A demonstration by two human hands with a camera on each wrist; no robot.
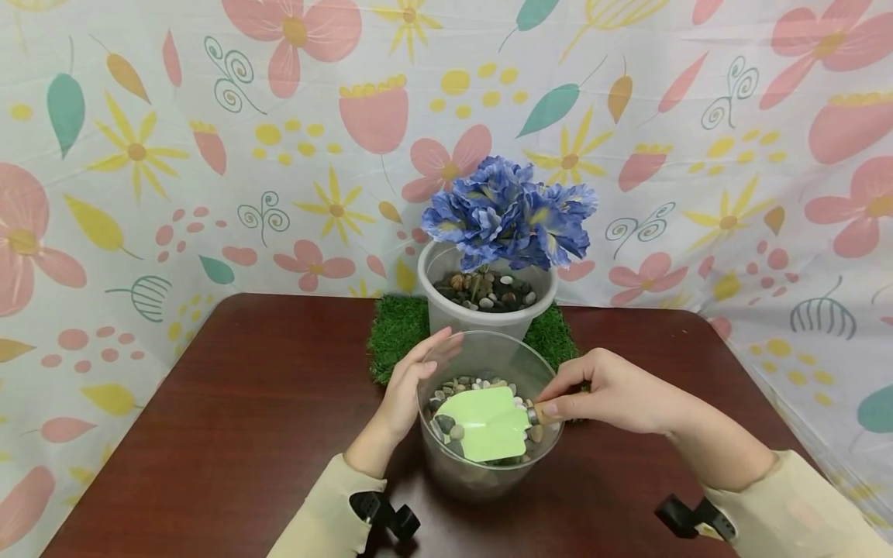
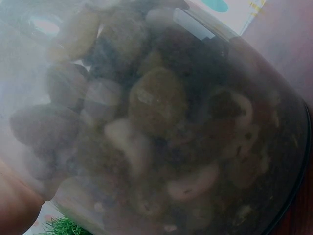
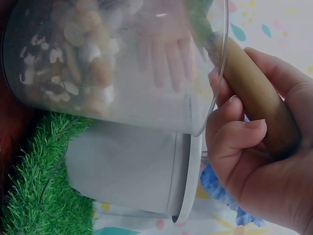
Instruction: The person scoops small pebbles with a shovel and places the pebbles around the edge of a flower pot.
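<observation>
A light-green trowel (image 1: 484, 422) lies slanted inside a clear plastic bucket (image 1: 446, 465), with a few stones at its tip. My right hand (image 1: 617, 391) grips the trowel's wooden handle (image 3: 254, 93) just over the bucket's right rim. Along the bucket's left side, my left hand (image 1: 405, 387) rests with fingers extended against the wall; through the clear wall those fingers show in the right wrist view. Pebbles (image 2: 156, 103) of mixed brown, grey and white fill the lower part of the bucket, partly hidden under the blade.
Right behind the bucket stands a white pot (image 1: 481, 319) holding blue artificial flowers (image 1: 509, 213) and stones. It sits on a green artificial grass mat (image 1: 398, 333). Everything is on a dark brown table (image 1: 265, 403), with a flower-patterned cloth (image 1: 279, 155) behind.
</observation>
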